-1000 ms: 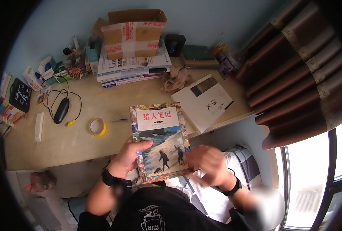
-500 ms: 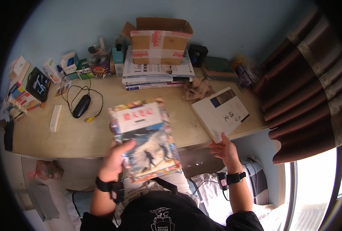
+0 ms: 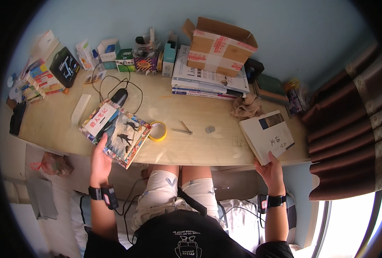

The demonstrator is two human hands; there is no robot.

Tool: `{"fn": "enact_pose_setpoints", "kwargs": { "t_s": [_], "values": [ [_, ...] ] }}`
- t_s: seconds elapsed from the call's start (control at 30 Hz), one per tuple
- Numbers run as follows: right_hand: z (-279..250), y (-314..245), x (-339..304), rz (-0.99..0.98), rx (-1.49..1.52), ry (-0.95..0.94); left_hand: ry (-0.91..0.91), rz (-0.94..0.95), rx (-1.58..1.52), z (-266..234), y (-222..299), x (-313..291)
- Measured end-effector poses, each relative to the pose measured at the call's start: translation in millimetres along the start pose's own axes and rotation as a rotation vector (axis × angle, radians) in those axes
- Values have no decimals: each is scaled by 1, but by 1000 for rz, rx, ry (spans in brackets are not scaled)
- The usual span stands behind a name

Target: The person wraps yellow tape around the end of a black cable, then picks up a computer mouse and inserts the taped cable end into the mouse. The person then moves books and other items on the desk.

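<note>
White book [image 3: 265, 136] pinched by right fingers [image 3: 273, 160], picture-covered book [image 3: 115, 132] grasped by left fingers [image 3: 101, 144], both undersides hidden

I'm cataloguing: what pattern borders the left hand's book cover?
The book in the left hand has a multicoloured patchwork border; head view.
</note>
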State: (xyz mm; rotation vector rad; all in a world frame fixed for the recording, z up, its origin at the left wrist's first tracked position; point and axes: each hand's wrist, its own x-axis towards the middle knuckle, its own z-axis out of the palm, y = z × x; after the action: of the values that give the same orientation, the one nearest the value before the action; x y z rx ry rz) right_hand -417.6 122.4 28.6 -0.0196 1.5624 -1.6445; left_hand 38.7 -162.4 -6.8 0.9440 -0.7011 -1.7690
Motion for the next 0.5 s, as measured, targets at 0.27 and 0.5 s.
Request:
{"fn": "enact_pose_setpoints", "kwargs": {
  "t_s": [0.27,0.5],
  "values": [
    [5,12,36,-226,151,78,-41,-84,413,-30,32,41],
    [-20,-21,-30,-236,233,73,-268,263,573,-63,28,50]
  ]
}}
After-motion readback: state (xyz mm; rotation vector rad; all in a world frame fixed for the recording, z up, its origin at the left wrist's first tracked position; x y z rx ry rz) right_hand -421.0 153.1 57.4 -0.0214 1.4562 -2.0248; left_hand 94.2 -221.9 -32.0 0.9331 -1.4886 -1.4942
